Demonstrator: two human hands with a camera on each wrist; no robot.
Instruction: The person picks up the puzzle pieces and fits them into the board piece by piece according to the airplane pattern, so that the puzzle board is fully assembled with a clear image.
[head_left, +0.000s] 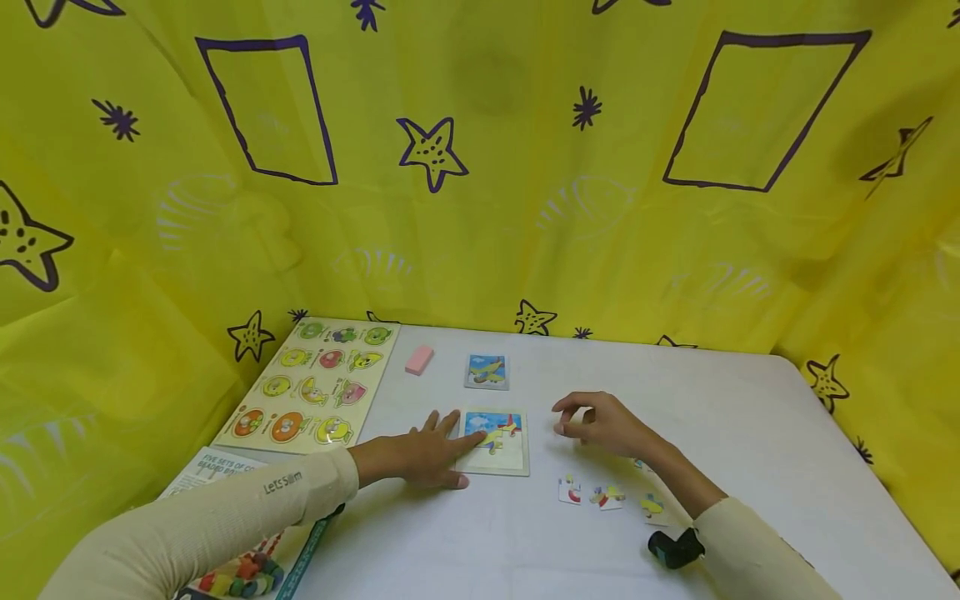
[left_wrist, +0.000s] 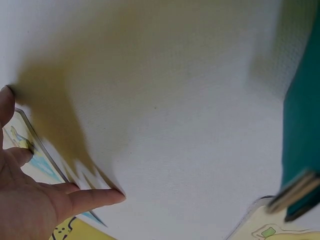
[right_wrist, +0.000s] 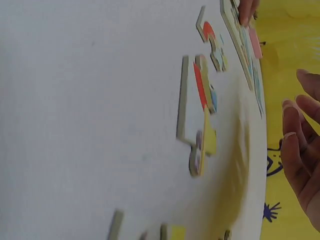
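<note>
My left hand lies with spread fingers at the left side of a small jigsaw tray, its index finger resting on the joined pieces. Blue sky and a yellow and red plane fill the tray's upper part; its lower right is pale. Over the table to the right hovers my right hand, fingers loosely bent. Nothing shows between its fingertips in the right wrist view. Below it lie several loose jigsaw pieces: a red and white piece, a multicoloured piece and a yellow piece. Another is partly hidden by the right forearm.
Behind the tray lies a small plane picture, with a pink block to its left. A fruit picture board lies at the back left, a book under the left sleeve. Yellow curtain borders the white table.
</note>
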